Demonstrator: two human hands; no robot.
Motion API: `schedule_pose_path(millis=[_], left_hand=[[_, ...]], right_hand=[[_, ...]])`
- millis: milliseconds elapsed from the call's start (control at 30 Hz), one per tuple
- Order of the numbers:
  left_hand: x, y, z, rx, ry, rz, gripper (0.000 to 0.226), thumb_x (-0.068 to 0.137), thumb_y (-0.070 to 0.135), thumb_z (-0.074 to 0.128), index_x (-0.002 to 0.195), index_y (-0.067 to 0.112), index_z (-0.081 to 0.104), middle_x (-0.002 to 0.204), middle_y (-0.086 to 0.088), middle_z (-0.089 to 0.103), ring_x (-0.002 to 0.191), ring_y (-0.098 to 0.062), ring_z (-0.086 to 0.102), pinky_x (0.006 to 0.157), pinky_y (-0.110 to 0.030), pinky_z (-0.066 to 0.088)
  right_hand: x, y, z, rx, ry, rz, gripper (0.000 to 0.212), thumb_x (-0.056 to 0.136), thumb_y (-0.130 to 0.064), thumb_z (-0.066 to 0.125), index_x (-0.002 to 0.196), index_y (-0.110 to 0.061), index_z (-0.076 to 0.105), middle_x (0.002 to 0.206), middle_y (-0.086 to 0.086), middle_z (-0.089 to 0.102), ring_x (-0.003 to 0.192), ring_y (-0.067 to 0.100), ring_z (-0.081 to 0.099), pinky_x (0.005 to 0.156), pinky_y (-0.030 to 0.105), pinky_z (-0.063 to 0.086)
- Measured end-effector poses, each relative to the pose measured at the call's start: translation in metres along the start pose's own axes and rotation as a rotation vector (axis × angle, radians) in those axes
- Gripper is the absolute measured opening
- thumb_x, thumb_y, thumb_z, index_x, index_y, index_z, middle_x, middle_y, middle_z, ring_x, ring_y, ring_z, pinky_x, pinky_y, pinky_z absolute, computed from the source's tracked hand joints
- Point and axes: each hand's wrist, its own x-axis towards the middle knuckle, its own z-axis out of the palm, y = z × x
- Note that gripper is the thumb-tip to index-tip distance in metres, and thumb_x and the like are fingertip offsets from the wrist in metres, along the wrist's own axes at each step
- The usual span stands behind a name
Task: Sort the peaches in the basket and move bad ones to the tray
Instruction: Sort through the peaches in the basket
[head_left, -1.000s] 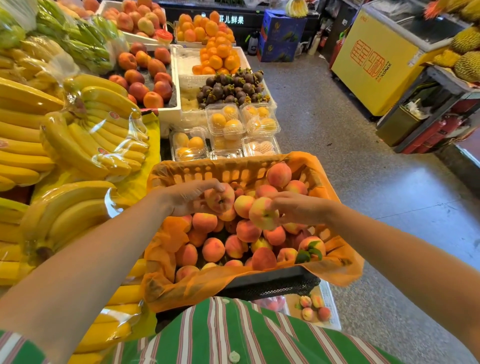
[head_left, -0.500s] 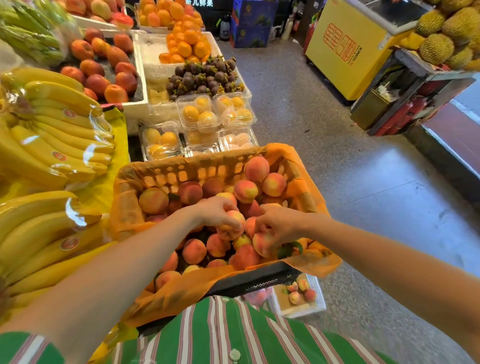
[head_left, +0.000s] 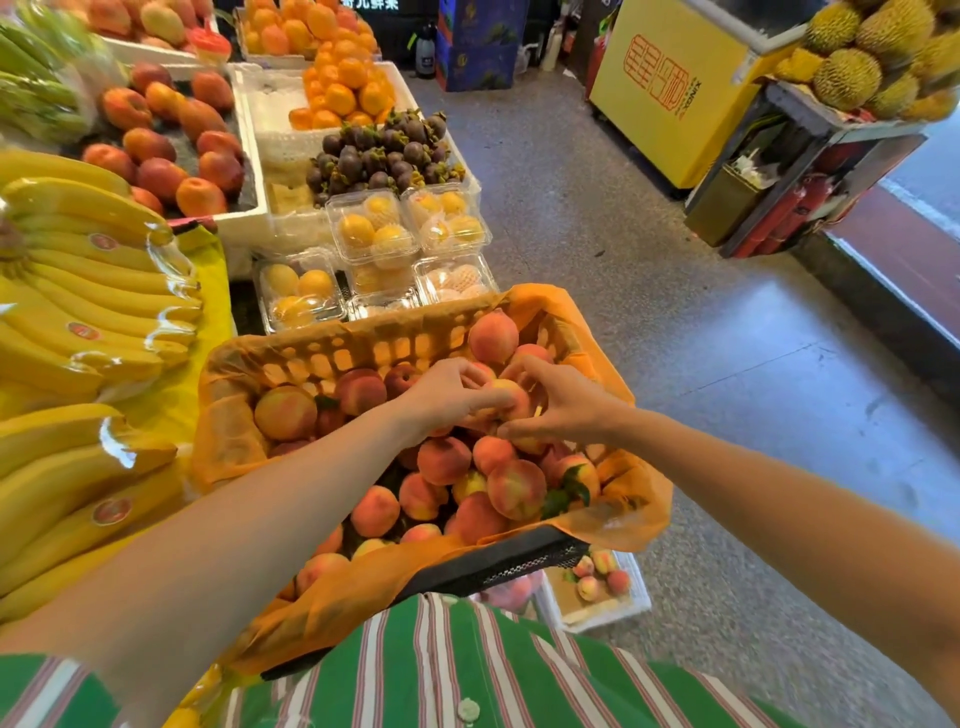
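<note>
A basket lined with orange plastic stands in front of me, heaped with several pink-yellow peaches. Both hands meet over the middle of the pile. My left hand curls its fingers round a peach from the left. My right hand closes on the same cluster from the right, thumb low and fingers above; whether it holds that peach or the one beneath is unclear. On the floor at the lower right sits a white foam tray with several small peaches in it.
Wrapped bananas fill the stall to the left. Behind the basket are clear boxes of yellow fruit, mangosteens and oranges. A yellow freezer and durians stand across the grey floor.
Both hands moved from the near part of the pile toward the basket's far right and came together around one cluster of peaches. The camera tilted down and shifted.
</note>
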Motion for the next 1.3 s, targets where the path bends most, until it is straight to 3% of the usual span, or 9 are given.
schedule_pose_path(millis=[100,200,300,433,667,867,1000,1167,1300], left_hand=[[0.005,-0.004,-0.004,0.345,0.114,0.21,0.034,0.084,0.041,0.068,0.106,0.015,0.062,0.105,-0.007,0.061,0.101,-0.023,0.059,0.079,-0.033,0.05],[0.015,-0.018,-0.011,0.76,0.165,0.262,0.046,0.082,0.041,0.067,0.123,0.023,0.055,0.124,-0.01,0.045,0.118,-0.03,0.04,0.096,-0.044,0.039],[0.021,-0.026,-0.012,0.741,0.036,0.197,0.056,0.083,0.037,0.066,0.134,0.027,0.045,0.132,-0.011,0.037,0.119,-0.032,0.042,0.099,-0.046,0.041],[0.025,-0.026,-0.009,0.738,0.042,0.226,0.055,0.084,0.033,0.063,0.134,0.028,0.043,0.131,-0.01,0.037,0.113,-0.031,0.047,0.096,-0.046,0.043],[0.012,-0.025,-0.034,0.747,-0.001,0.275,0.041,0.088,0.026,0.06,0.128,0.022,0.054,0.123,-0.007,0.049,0.11,-0.025,0.051,0.091,-0.041,0.045],[-0.033,-0.029,-0.089,0.793,0.338,0.397,0.011,0.087,0.026,0.06,0.094,0.025,0.068,0.092,-0.001,0.062,0.085,-0.017,0.057,0.074,-0.038,0.05],[-0.071,-0.055,-0.125,0.969,0.466,0.381,0.026,0.077,0.039,0.053,0.086,0.024,0.072,0.087,-0.002,0.068,0.091,-0.024,0.061,0.081,-0.04,0.049],[-0.114,-0.107,-0.137,1.082,0.501,0.197,0.052,0.074,0.045,0.054,0.12,0.025,0.064,0.14,-0.006,0.05,0.139,-0.03,0.034,0.114,-0.047,0.019],[-0.123,-0.131,-0.138,1.017,0.463,0.193,0.051,0.084,0.038,0.061,0.133,0.023,0.055,0.155,-0.005,0.03,0.149,-0.024,0.011,0.118,-0.044,0.006]], right_hand=[[0.0,0.009,-0.017,-0.177,-0.035,-0.005,0.058,0.068,-0.051,0.079,0.113,-0.024,0.053,0.097,-0.003,0.063,0.089,0.015,0.059,0.074,0.034,0.05],[-0.004,0.012,-0.032,-0.448,-0.144,0.015,0.061,0.068,-0.044,0.079,0.118,-0.02,0.055,0.106,0.003,0.061,0.098,0.023,0.056,0.079,0.038,0.047],[-0.01,0.013,-0.036,-0.661,-0.311,-0.011,0.069,0.067,-0.047,0.077,0.128,-0.023,0.056,0.117,0.003,0.056,0.106,0.023,0.053,0.086,0.038,0.047],[-0.009,0.014,-0.035,-0.852,-0.389,-0.022,0.068,0.071,-0.047,0.074,0.131,-0.026,0.053,0.122,0.001,0.053,0.113,0.022,0.049,0.091,0.038,0.042],[-0.003,0.009,-0.04,-0.863,-0.449,-0.001,0.063,0.073,-0.048,0.072,0.129,-0.027,0.053,0.12,-0.003,0.057,0.115,0.021,0.049,0.098,0.039,0.036],[0.026,-0.045,-0.029,-0.458,-0.333,-0.155,0.04,0.082,-0.04,0.07,0.116,-0.02,0.062,0.11,-0.003,0.064,0.096,0.014,0.061,0.081,0.035,0.051],[0.062,-0.085,0.014,-0.258,-0.435,-0.214,0.035,0.086,-0.034,0.07,0.117,-0.021,0.062,0.114,-0.004,0.066,0.096,0.008,0.063,0.077,0.022,0.051],[0.093,-0.096,0.085,-0.423,-0.486,-0.281,0.057,0.086,-0.042,0.066,0.135,-0.02,0.047,0.131,0.001,0.051,0.116,0.018,0.051,0.094,0.036,0.047],[0.112,-0.091,0.117,-0.679,-0.365,-0.387,0.069,0.085,-0.05,0.064,0.142,-0.02,0.039,0.137,0.005,0.048,0.124,0.026,0.045,0.098,0.041,0.043]])
